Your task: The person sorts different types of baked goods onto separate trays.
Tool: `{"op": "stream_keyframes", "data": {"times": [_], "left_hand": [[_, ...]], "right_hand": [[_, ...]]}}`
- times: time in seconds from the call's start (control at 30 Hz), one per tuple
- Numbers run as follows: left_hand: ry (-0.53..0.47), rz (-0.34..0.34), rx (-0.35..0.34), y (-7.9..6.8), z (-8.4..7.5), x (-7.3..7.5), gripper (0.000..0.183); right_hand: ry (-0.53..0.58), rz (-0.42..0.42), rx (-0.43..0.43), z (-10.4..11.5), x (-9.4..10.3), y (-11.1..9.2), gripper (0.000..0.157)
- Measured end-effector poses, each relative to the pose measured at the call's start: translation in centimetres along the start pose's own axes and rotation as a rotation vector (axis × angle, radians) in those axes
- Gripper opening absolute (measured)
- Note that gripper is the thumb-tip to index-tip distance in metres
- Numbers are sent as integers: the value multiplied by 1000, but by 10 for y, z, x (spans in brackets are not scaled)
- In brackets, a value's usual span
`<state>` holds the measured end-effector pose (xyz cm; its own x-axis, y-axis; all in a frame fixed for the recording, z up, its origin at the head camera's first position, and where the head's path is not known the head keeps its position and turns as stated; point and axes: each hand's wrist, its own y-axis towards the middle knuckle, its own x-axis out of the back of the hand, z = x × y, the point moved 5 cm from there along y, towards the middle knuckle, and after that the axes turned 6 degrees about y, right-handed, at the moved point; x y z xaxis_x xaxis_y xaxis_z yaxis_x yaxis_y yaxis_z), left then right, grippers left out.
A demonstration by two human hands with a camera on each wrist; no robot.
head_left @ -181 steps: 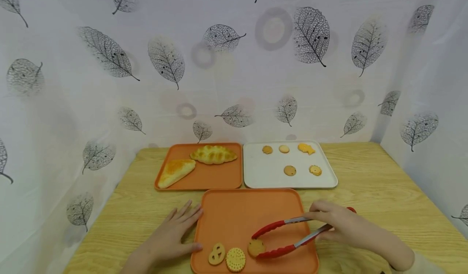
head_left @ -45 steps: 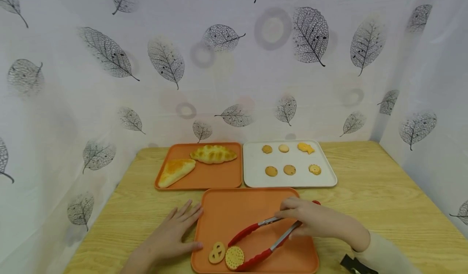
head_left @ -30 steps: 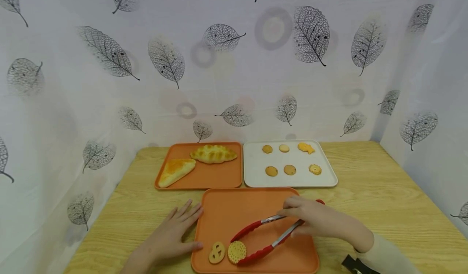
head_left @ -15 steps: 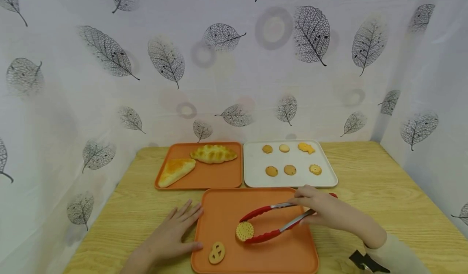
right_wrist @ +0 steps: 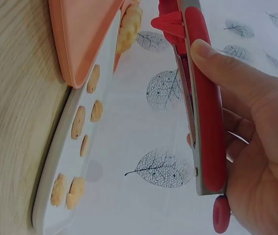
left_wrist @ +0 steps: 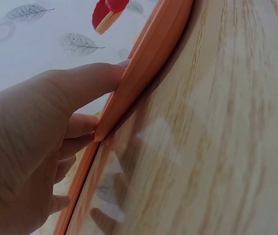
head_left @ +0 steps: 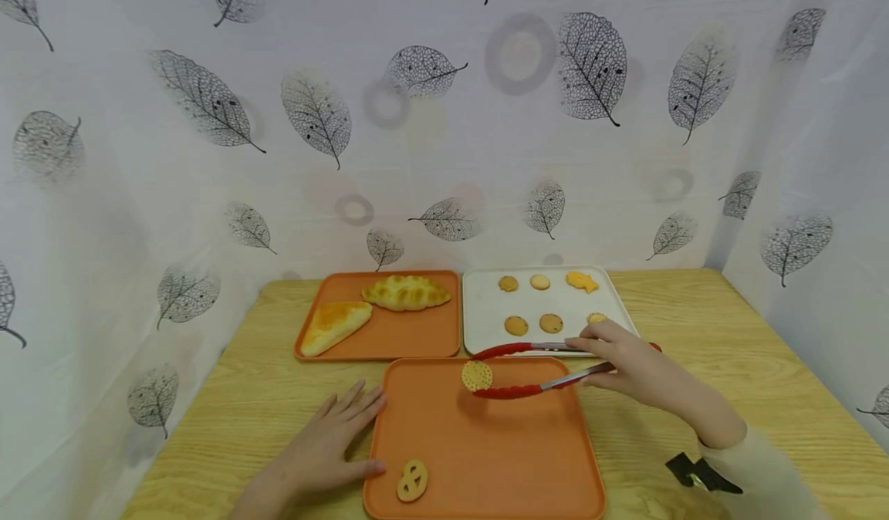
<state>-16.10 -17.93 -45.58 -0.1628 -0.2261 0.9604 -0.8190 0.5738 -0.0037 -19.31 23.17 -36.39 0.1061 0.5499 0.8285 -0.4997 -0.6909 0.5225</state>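
My right hand [head_left: 628, 369] holds red-and-silver tongs [head_left: 517, 390] by their arms. Between the red tips is a round, pale yellow cookie [head_left: 477, 376] dotted with small holes, held above the far edge of the front orange tray [head_left: 479, 450]. In the right wrist view, thumb and fingers wrap the red grip [right_wrist: 208, 112] of the tongs. My left hand [head_left: 319, 450] lies beside the tray's left side with fingers spread, and in the left wrist view its fingertips touch the orange rim [left_wrist: 144, 68]. A pretzel-shaped cookie [head_left: 414, 491] rests at the tray's near left.
Behind on the right stands a white tray [head_left: 486, 304] with several small cookies, one partly hidden by my right hand. At back left another orange tray [head_left: 403, 342] carries a triangular bread [head_left: 333, 327] and a long golden bread [head_left: 406, 293]. A leaf-printed curtain [head_left: 444, 142] encloses the wooden table [head_left: 250, 381].
A brown round cookie went from the front tray to the white tray. The tongs then took the yellow cookie, lifting it away toward the far edge. My left hand stayed put.
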Motion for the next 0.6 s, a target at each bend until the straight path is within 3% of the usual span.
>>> {"op": "stream_keyframes", "data": {"times": [0.23,0.6], "left_hand": [[-5,11,15,0,2,-1,86],[-8,20,15,0,3,-2,86]], "right_hand": [[-52,-49,-26,-20,4,9,57],[-136,-71,-68,-54,-1,28,52]]}}
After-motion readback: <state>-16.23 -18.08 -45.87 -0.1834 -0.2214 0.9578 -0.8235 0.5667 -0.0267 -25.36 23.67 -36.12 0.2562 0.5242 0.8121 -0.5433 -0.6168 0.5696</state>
